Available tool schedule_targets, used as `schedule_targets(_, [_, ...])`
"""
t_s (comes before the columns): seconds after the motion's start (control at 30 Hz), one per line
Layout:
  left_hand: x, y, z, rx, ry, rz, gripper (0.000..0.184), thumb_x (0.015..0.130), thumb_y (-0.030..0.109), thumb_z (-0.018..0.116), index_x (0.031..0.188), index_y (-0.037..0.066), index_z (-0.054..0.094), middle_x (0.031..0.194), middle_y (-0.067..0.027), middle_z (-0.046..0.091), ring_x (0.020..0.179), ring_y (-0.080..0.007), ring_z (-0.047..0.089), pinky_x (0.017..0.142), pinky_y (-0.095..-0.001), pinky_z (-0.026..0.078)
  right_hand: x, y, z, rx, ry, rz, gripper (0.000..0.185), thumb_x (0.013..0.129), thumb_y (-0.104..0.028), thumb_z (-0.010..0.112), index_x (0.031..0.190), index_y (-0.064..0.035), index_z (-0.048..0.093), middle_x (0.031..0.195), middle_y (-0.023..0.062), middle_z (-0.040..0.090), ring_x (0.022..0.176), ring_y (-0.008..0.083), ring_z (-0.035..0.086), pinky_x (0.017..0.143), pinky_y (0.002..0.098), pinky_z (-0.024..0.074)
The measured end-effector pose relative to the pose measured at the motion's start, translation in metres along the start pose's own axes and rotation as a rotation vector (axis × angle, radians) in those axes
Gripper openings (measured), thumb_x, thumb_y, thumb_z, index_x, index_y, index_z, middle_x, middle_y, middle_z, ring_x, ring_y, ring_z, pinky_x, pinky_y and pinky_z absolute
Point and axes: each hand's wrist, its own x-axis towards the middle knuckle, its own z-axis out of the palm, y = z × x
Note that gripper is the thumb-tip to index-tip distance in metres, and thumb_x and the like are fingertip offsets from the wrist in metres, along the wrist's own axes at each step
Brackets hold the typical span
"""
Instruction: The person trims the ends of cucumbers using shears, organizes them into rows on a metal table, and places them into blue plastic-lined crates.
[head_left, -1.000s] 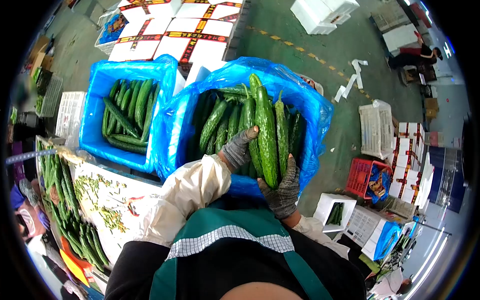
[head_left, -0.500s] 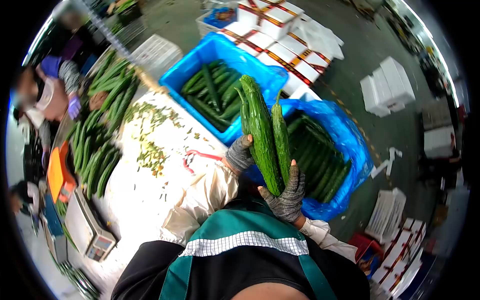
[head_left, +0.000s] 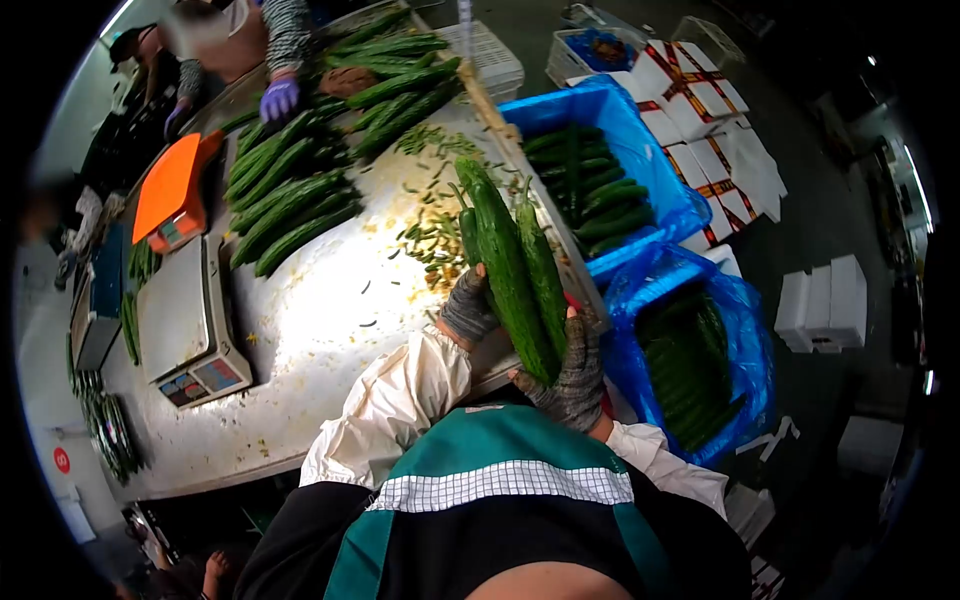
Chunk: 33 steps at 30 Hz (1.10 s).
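Several cucumbers, three of them visible, stand bunched upright between my hands: a large cucumber [head_left: 503, 262] in the middle, a slimmer cucumber [head_left: 543, 268] on its right and a small one partly hidden on its left. My left hand [head_left: 467, 308], in a grey fingerless glove, is closed against their left side. Lower down, my right hand [head_left: 568, 378], gloved the same way, supports them from the right and below. Both hands are near the front edge of the metal table [head_left: 310, 345]. A bit of red shows behind my right hand; I cannot make it out.
Piled cucumbers [head_left: 290, 200], trimmings [head_left: 437, 245] and a scale [head_left: 185, 310] with an orange scale [head_left: 172, 190] behind lie on the table. Two blue-lined crates [head_left: 660, 190] of cucumbers stand to the right. A co-worker's purple-gloved hand [head_left: 280, 99] touches the pile.
My view has swung left, so the table and scale fill more of it and the crates sit farther right. Both hands keep their hold on the cucumbers.
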Motion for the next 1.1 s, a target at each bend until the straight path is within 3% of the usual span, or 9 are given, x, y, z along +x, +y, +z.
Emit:
schedule_targets(0.2, [-0.034, 0.052, 0.0, -0.068, 0.04, 0.086, 0.06, 0.072, 0.03, 0.069, 0.12, 0.005, 0.044, 0.114, -0.0135, 0.052, 0.103, -0.0284, 0.051, 0.091, -0.0433, 0.041, 0.019, -0.023, 0.043, 0.213, -0.086, -0.039, 0.084, 0.074, -0.049, 0.061, 0.131, 0.0019, 0.025, 0.119, 0.0242, 0.04, 0.105, 0.0363, 0.044, 0.087, 0.0417, 0.0385])
schedule_targets(0.27, [-0.044, 0.069, -0.01, -0.05, 0.149, 0.052, 0.058, 0.073, 0.029, 0.068, 0.12, 0.005, 0.044, 0.113, -0.0136, 0.052, 0.103, -0.0283, 0.051, 0.093, -0.0436, 0.04, 0.02, -0.026, 0.066, 0.586, -0.107, 0.28, 0.071, 0.078, -0.034, 0.063, 0.129, 0.0008, 0.028, 0.121, 0.0164, 0.042, 0.108, 0.0258, 0.044, 0.09, 0.0361, 0.0368])
schedule_targets(0.4, [-0.054, 0.092, -0.032, -0.058, 0.175, 0.099, 0.054, 0.076, 0.03, 0.065, 0.119, 0.005, 0.045, 0.112, -0.0136, 0.053, 0.103, -0.0274, 0.051, 0.092, -0.042, 0.041, 0.046, -0.034, 0.082, 0.78, -0.159, 0.431, 0.055, 0.081, -0.023, 0.059, 0.123, 0.0038, 0.036, 0.117, 0.0171, 0.047, 0.103, 0.0244, 0.048, 0.087, 0.0331, 0.039])
schedule_targets(0.47, [-0.053, 0.098, -0.041, -0.05, 0.173, 0.154, 0.054, 0.077, 0.031, 0.063, 0.12, 0.005, 0.043, 0.112, -0.0149, 0.053, 0.103, -0.0291, 0.051, 0.091, -0.0438, 0.042, 0.054, -0.025, 0.092, 0.981, -0.286, 0.544, 0.05, 0.081, -0.021, 0.06, 0.121, 0.0032, 0.04, 0.111, 0.0125, 0.051, 0.099, 0.0201, 0.049, 0.086, 0.031, 0.039])
schedule_targets(0.57, [-0.049, 0.106, -0.041, -0.047, 0.021, 0.106, 0.058, 0.078, 0.035, 0.061, 0.122, 0.004, 0.039, 0.113, -0.0178, 0.051, 0.104, -0.0327, 0.05, 0.09, -0.0495, 0.041, 0.068, -0.023, 0.086, 1.062, -0.359, 0.631, 0.05, 0.08, -0.022, 0.061, 0.12, 0.0021, 0.042, 0.109, 0.011, 0.052, 0.099, 0.0181, 0.049, 0.087, 0.03, 0.0382])
schedule_targets(0.93, [-0.048, 0.114, -0.062, -0.036, 0.083, 0.05, 0.061, 0.079, 0.037, 0.059, 0.125, 0.003, 0.037, 0.12, -0.0177, 0.047, 0.109, -0.0318, 0.047, 0.091, -0.0492, 0.04, 0.08, 0.005, 0.101, 0.977, -0.367, 0.606, 0.059, 0.078, -0.026, 0.064, 0.124, 0.0, 0.039, 0.115, 0.0102, 0.05, 0.106, 0.0188, 0.046, 0.092, 0.0311, 0.0358])
schedule_targets(1.0, [-0.05, 0.113, -0.067, -0.051, 0.103, 0.054, 0.061, 0.079, 0.037, 0.06, 0.125, 0.003, 0.037, 0.12, -0.0176, 0.047, 0.11, -0.0319, 0.047, 0.091, -0.049, 0.04, 0.09, -0.002, 0.097, 1.251, -0.409, 0.64, 0.046, 0.079, -0.023, 0.063, 0.116, -0.0026, 0.045, 0.099, 0.0073, 0.054, 0.09, 0.016, 0.052, 0.079, 0.028, 0.0436])
schedule_targets(1.03, [-0.05, 0.113, -0.069, -0.062, 0.122, 0.051, 0.062, 0.079, 0.037, 0.06, 0.125, 0.004, 0.037, 0.121, -0.0175, 0.046, 0.11, -0.032, 0.047, 0.091, -0.0489, 0.04, 0.092, -0.005, 0.094, 1.245, -0.415, 0.638, 0.046, 0.079, -0.023, 0.063, 0.116, -0.0026, 0.045, 0.099, 0.0073, 0.054, 0.09, 0.016, 0.052, 0.079, 0.028, 0.0436])
schedule_targets(1.1, [-0.05, 0.113, -0.068, -0.066, 0.122, 0.055, 0.062, 0.079, 0.037, 0.059, 0.125, 0.004, 0.037, 0.121, -0.0175, 0.046, 0.11, -0.0321, 0.047, 0.091, -0.0488, 0.04, 0.094, -0.007, 0.09, 1.545, -0.498, 0.808, 0.047, 0.079, -0.026, 0.062, 0.116, -0.0026, 0.044, 0.096, 0.0072, 0.053, 0.085, 0.0155, 0.053, 0.074, 0.0261, 0.0454])
